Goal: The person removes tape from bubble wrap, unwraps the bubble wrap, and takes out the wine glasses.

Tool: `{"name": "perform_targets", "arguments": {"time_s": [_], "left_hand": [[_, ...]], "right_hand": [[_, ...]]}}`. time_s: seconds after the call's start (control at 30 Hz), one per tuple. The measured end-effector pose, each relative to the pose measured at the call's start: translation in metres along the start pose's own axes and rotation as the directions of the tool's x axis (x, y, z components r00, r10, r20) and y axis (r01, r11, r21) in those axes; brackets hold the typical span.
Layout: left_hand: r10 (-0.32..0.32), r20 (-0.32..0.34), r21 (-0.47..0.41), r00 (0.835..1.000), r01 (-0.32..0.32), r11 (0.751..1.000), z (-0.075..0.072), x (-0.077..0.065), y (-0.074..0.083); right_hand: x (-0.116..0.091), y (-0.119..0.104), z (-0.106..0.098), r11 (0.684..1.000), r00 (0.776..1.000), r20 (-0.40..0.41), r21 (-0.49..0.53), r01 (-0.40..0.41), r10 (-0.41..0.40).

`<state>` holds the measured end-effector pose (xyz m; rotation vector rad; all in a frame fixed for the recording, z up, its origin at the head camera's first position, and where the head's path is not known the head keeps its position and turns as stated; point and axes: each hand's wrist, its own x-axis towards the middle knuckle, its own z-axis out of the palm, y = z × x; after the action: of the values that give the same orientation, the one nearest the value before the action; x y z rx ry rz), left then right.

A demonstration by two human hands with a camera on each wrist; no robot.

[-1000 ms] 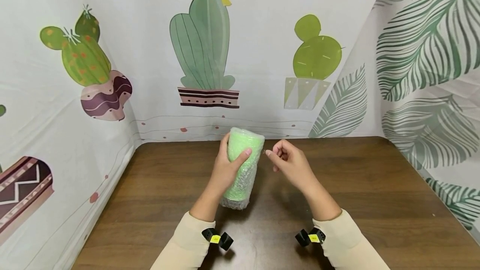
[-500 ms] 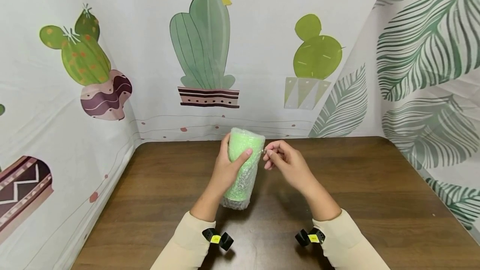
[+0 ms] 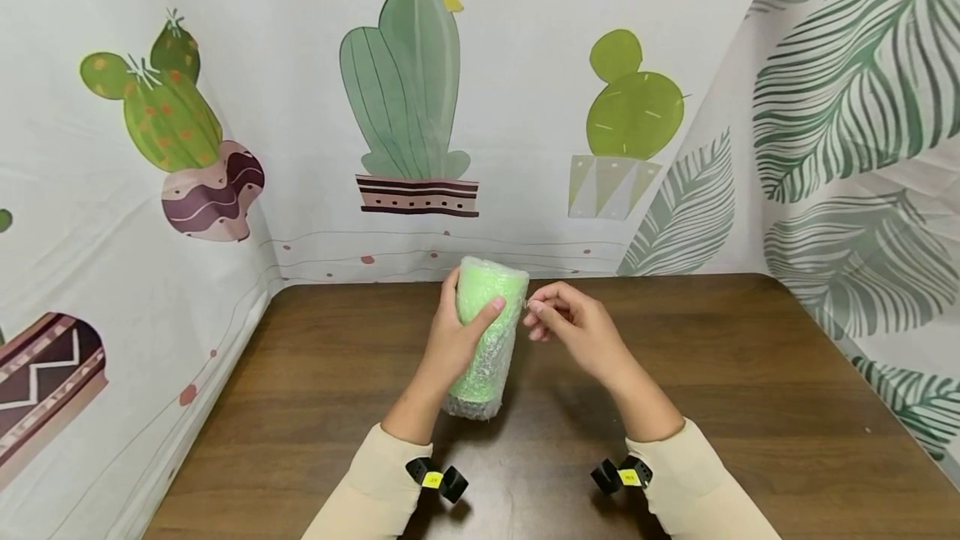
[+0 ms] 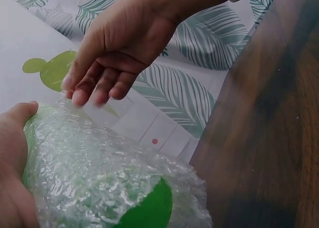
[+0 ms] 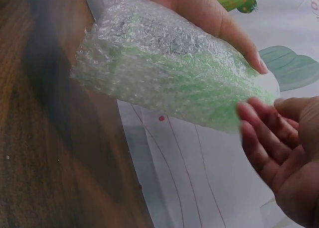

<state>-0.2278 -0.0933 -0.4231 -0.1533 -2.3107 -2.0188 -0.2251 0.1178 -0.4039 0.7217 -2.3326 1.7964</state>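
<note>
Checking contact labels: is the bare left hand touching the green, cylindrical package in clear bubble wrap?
Touching. The head view shows the left hand gripping the package, its thumb lying across the front of the wrap.

There is one left hand (image 3: 455, 330) and one right hand (image 3: 583, 327), two beige sleeves (image 3: 375, 482), two black wrist cameras (image 3: 432, 480), one bubble-wrapped green bundle (image 3: 487, 357) and one wooden bench (image 3: 720, 373). Printed cacti (image 3: 416, 98) number three; printed pots (image 3: 417, 197), four, one cut off at the left edge.
</note>
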Motion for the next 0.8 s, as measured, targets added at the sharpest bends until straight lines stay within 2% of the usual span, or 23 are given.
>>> {"name": "perform_targets", "arguments": {"time_s": [0.13, 0.37, 0.63, 0.8], "left_hand": [[0.008, 0.003, -0.008, 1.000, -0.008, 1.000, 0.0004, 0.0007, -0.0016], [0.014, 0.009, 0.001, 1.000, -0.014, 1.000, 0.0026, 0.0007, -0.0036], [0.009, 0.018, 0.012, 1.000, -0.009, 1.000, 0.0049, -0.0021, 0.0001], [-0.001, 0.027, 0.026, 1.000, 0.000, 1.000, 0.0068, -0.0023, 0.0000]], "right_hand": [[-0.0002, 0.0001, -0.0012, 0.999, 0.999, -0.023, -0.039, -0.025, 0.024], [-0.0002, -0.0013, 0.0004, 0.991, 0.998, 0.047, 0.120, -0.055, 0.050], [0.0019, 0.0036, 0.0027, 0.997, 0.998, -0.002, 0.028, -0.067, 0.067], [0.0010, 0.0030, 0.0042, 0.997, 0.998, 0.010, 0.042, -0.064, 0.064]]}}
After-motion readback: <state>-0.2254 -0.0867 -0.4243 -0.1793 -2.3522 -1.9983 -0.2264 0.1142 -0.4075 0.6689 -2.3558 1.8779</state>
